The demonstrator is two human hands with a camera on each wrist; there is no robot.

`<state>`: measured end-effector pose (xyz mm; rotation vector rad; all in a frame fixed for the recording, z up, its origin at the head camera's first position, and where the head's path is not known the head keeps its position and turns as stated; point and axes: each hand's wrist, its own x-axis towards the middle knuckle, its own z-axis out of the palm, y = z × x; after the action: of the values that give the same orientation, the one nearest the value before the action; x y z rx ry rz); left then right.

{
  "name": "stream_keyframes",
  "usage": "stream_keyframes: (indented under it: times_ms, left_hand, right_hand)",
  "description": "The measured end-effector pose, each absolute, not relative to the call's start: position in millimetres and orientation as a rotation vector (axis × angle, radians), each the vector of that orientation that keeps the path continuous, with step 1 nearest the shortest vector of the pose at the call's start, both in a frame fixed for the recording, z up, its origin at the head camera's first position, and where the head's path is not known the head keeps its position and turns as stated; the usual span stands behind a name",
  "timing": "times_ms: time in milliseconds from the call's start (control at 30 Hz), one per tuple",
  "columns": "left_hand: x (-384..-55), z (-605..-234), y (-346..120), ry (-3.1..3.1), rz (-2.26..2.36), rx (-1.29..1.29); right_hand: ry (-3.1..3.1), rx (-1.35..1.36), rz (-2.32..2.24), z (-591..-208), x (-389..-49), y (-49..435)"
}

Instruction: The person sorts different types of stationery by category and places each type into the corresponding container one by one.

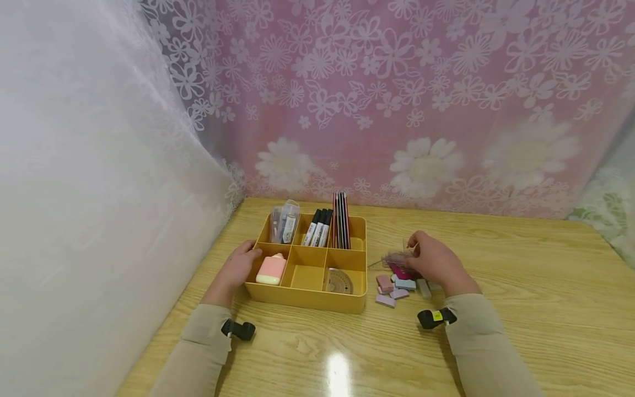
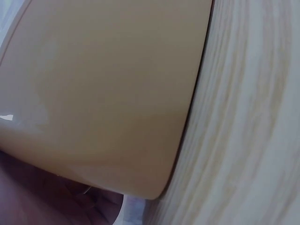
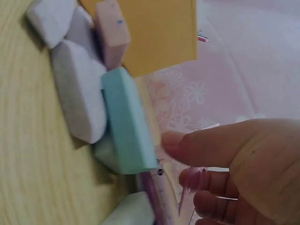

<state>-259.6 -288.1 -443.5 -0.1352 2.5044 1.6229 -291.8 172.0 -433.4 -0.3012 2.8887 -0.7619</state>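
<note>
The left hand (image 1: pixel 239 266) holds the left side of a yellow desk organizer (image 1: pixel 307 298), its thumb at the rim. In the left wrist view, the organizer's glossy wall (image 2: pixel 108 93) fills much of the picture, and curled fingers (image 2: pixel 96 206) show beside it. The right hand (image 1: pixel 436 262), right of the organizer, pinches a clear plastic piece that looks like a set square (image 1: pixel 397 258); its outline is faint. Below that hand lie several erasers, among them a blue one (image 3: pixel 129 124), a pink one (image 3: pixel 112 35) and lilac ones (image 1: pixel 385 300). A magenta item (image 1: pixel 399 271) is partly hidden there.
Inside the organizer are a pink-and-cream bottle (image 1: pixel 272 270), a protractor (image 1: pixel 340 281), black-capped markers (image 1: pixel 317 229), thin upright booklets (image 1: pixel 341 220) and clear cases (image 1: pixel 284 221). One front middle compartment (image 1: pixel 307 275) shows its bare floor. A flowered curtain (image 1: pixel 372 110) hangs behind the wooden table (image 1: pixel 521 275).
</note>
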Motion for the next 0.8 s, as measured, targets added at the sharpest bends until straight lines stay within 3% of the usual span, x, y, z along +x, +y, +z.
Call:
stream_keyframes:
  times_ms: [800]
  left_hand:
    - [-257,-442,-288,2.509,1.617,-0.125]
  right_hand:
    - [2.921,-0.563,-1.185,-366,-253,145]
